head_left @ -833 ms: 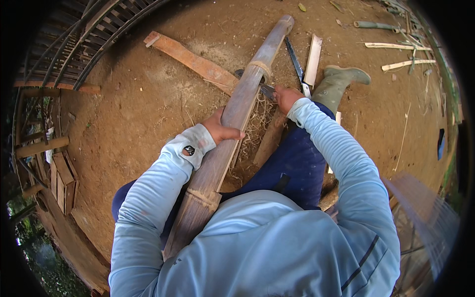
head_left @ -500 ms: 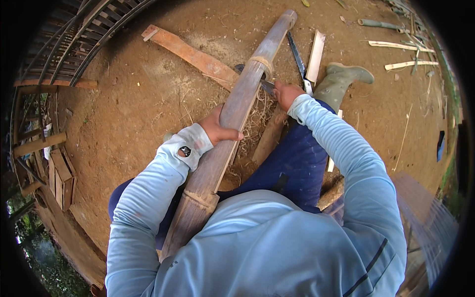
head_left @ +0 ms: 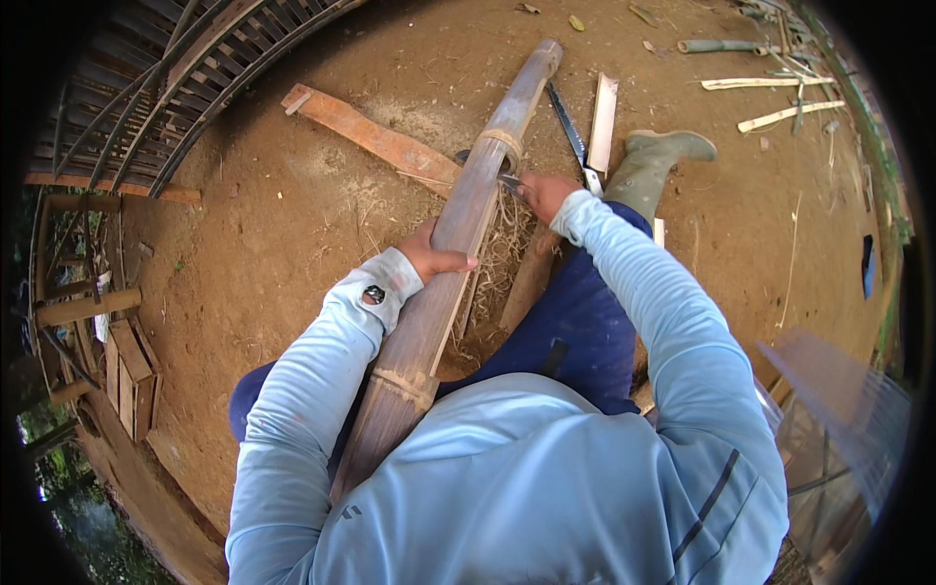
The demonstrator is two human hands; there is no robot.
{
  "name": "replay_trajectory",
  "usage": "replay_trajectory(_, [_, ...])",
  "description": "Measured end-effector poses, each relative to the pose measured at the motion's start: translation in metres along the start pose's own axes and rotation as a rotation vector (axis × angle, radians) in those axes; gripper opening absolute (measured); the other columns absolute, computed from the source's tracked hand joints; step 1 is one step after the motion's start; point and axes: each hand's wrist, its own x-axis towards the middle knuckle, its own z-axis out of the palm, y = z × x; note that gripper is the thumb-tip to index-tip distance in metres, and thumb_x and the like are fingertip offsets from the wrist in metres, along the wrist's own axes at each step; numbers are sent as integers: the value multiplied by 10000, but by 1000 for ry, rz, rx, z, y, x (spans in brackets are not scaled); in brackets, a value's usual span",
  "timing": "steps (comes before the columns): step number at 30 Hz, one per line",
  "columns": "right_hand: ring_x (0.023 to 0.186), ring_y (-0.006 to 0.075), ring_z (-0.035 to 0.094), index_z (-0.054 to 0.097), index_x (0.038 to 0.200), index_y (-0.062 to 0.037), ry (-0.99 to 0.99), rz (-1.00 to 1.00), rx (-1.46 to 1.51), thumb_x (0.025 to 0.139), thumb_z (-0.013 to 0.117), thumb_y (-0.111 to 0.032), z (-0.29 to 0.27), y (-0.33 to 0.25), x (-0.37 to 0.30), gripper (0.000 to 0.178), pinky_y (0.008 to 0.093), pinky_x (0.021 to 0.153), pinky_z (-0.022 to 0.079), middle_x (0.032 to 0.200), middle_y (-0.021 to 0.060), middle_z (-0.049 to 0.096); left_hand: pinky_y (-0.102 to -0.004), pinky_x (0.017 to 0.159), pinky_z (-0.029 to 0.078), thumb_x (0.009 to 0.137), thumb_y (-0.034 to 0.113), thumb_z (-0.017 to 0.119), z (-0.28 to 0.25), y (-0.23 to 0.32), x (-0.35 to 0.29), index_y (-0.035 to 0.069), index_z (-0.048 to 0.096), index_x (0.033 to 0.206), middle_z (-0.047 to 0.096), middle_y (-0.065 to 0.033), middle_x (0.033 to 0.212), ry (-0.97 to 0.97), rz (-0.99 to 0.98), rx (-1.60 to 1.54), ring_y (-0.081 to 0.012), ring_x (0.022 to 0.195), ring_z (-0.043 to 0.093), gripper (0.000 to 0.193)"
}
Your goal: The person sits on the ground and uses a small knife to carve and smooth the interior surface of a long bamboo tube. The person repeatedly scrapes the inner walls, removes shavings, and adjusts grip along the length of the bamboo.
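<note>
A thick brown bamboo pole (head_left: 409, 327) slants from my lap up to the far middle, with a long opening along its right side. My left hand (head_left: 429, 255) is closed round its middle, the thumb lying across the top. On the right side of the pole, just below the far node, my right hand (head_left: 549, 195) grips a knife (head_left: 509, 182). The knife's dark blade reaches to the opening's edge; its tip and most of the handle are hidden. Thin bamboo shavings (head_left: 502, 258) lie on the ground under the pole.
A reddish plank (head_left: 375, 136) lies beyond the pole. Right of it are a handsaw (head_left: 592, 182), a split bamboo strip (head_left: 604, 122) and my boot (head_left: 668, 156). A slatted structure (head_left: 185, 88) stands far left, a wooden crate (head_left: 132, 380) at left. Bamboo sticks (head_left: 770, 83) lie far right.
The whole view has shifted slightly. My right hand and the knife have moved a little toward the far node, along the opening. My left hand keeps its hold on the pole.
</note>
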Motion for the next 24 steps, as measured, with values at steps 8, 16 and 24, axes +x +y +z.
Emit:
replay_trajectory(8, [706, 212, 603, 602, 1033, -13, 390, 543, 804, 898, 574, -359, 68, -6, -50, 372, 350, 694, 462, 753, 107, 627, -361, 974, 409, 636, 307, 842, 5, 2, 1, -63, 282, 1398, 549, -184, 1221, -29, -11, 42, -268, 1111, 541, 1015])
replay_trajectory(16, [886, 418, 615, 484, 1147, -87, 303, 202, 674, 957, 489, -254, 87, -50, -76, 253, 445, 770, 465, 906, 235, 626, -345, 940, 429, 669, 277, 826, 8, 13, -7, -63, 340, 1363, 570, -163, 1181, -55, -40, 11, -241, 1076, 557, 914])
replay_trajectory(24, [906, 396, 623, 513, 1116, -74, 111, 143, 477, 952, 507, -236, 40, -72, -98, 231, 427, 786, 475, 947, 223, 637, -364, 879, 476, 599, 283, 874, 3, -5, 0, -68, 384, 1315, 597, -180, 1128, 0, -21, 15, -264, 1014, 593, 936])
